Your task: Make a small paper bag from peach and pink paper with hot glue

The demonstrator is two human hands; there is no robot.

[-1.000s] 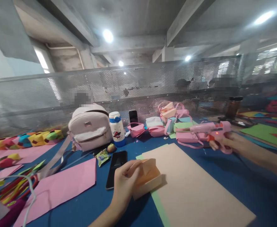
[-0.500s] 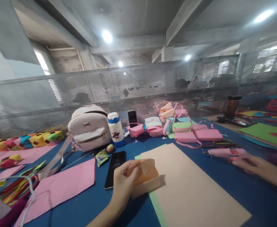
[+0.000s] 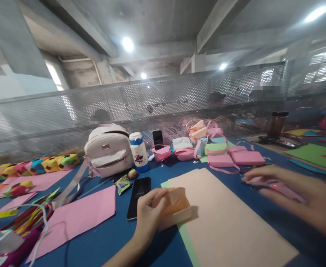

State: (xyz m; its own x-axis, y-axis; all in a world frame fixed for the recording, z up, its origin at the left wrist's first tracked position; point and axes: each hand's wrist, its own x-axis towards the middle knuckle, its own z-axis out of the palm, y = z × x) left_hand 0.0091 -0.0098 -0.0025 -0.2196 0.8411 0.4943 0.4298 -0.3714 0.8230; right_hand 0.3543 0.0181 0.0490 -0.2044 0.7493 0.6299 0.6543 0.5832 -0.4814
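My left hand (image 3: 149, 211) pinches the raised flap of a small peach paper box (image 3: 176, 215). This box rests at the left edge of a large peach paper sheet (image 3: 224, 215), which overlaps a green sheet (image 3: 189, 244). On the right lies a pink glue gun (image 3: 283, 189) with a small red light, its tip towards the left. My right hand (image 3: 299, 196) is over it, slightly blurred, fingers stretched out and spread apart. Left of the box lies a black phone (image 3: 139, 198).
Behind are a white backpack (image 3: 110, 152), a bottle (image 3: 139, 154) and several small pink paper bags (image 3: 221, 161). Pink paper (image 3: 87, 211), a white charger cable (image 3: 45, 222) and handle-like strips lie left. A mesh partition (image 3: 157, 100) borders the far side.
My right hand has moved left and loosened from the glue gun, which now lies lower on the table. My left hand still holds the box flap. The view shifts slightly.
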